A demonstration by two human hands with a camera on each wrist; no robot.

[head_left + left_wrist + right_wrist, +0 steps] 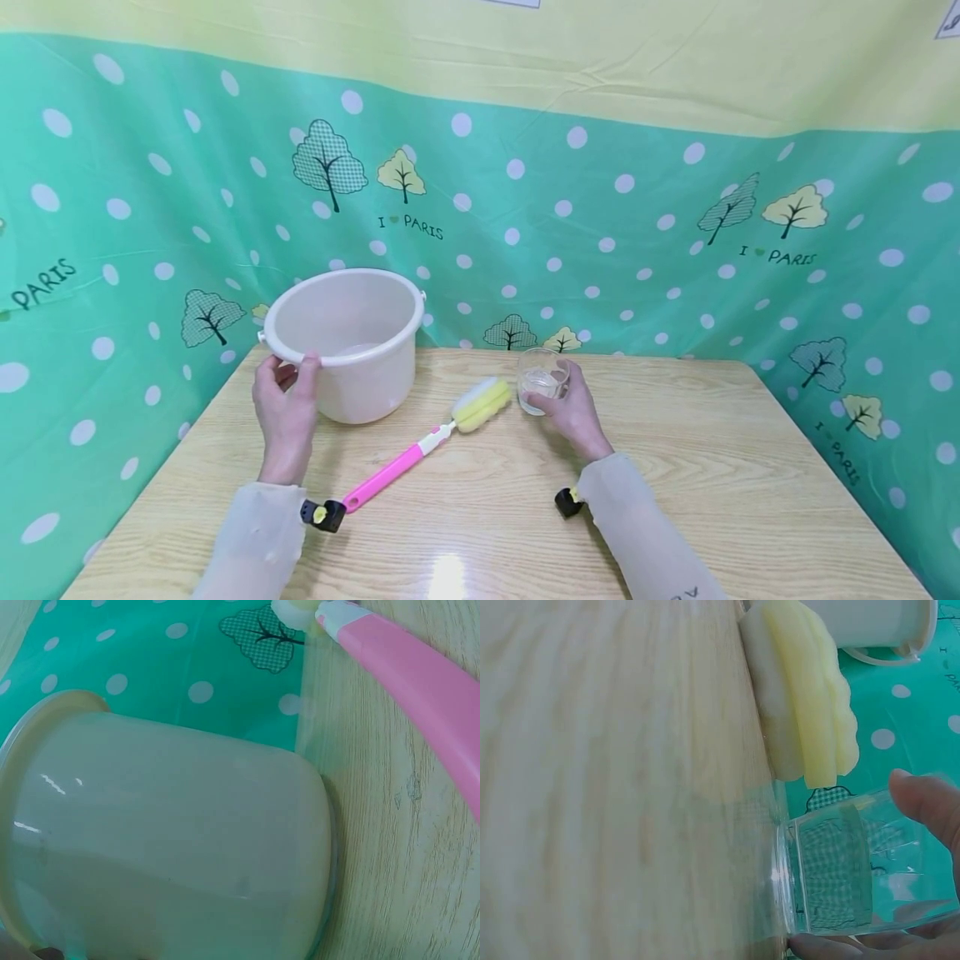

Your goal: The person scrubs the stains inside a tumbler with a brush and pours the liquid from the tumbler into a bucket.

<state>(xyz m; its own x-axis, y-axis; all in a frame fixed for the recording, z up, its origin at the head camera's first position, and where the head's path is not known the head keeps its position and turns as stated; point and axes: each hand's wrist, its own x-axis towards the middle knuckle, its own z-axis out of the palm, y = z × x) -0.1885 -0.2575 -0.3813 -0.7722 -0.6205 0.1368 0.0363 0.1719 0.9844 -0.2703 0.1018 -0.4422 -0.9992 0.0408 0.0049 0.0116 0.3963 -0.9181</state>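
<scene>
A white plastic bucket [367, 387] stands upright at the back left of the table. My left hand [288, 408] grips its near-left rim, the thumb at the edge; the left wrist view shows mostly the bucket's side [172, 832]. Farther right, my right hand [573, 412] holds a clear drinking glass [542, 358], thumb on one side and fingers on the other. The glass [832, 870] is upright on the table; a line inside looks like clear liquid. Between the hands lies a sponge bottle brush with a pink handle [386, 477] and a yellow-and-white head [482, 404].
The light wood table [480, 533] ends at the back against a green dotted cloth [600, 275] printed with trees. The brush head lies close to the glass's left side. The handle's end is near the left wrist camera [324, 515].
</scene>
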